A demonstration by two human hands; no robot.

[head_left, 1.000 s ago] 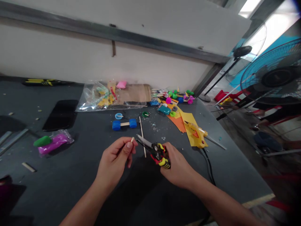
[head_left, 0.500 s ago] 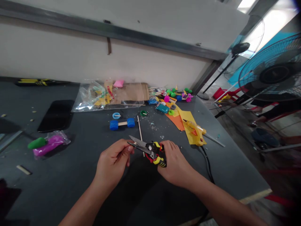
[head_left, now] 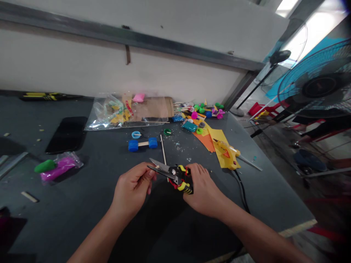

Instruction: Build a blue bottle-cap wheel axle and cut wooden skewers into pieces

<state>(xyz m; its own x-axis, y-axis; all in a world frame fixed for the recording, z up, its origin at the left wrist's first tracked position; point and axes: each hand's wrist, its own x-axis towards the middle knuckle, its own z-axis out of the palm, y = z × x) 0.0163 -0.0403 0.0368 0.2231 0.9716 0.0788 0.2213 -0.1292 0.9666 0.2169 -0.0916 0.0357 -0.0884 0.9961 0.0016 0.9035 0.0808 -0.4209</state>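
Note:
My right hand [head_left: 205,188] is wrapped round the black, yellow and red handles of a pair of snips [head_left: 174,171], whose blades point left and are parted. With closed fingers, my left hand [head_left: 134,188] pinches a small pale stick [head_left: 157,167] at the blades; most of it is hidden by the fingers. Just beyond the blades lies a long thin wooden stick [head_left: 163,149]. Behind my left hand, two blue bottle caps [head_left: 133,145] are joined by a short wooden stick [head_left: 143,144]. A light blue cap [head_left: 136,134] and a dark green cap [head_left: 167,132] lie further back, each with a small stick.
A yellow glue gun [head_left: 229,153] with a black cord rests on yellow paper at right. Clear plastic bags [head_left: 102,118], coloured clay and small craft pieces line the back. A black phone [head_left: 66,134] and bagged purple clay [head_left: 59,170] lie left. Fans [head_left: 319,87] stand beyond the table.
Almost nothing differs. The snips and both hands have shifted very slightly left, and the view has moved a little.

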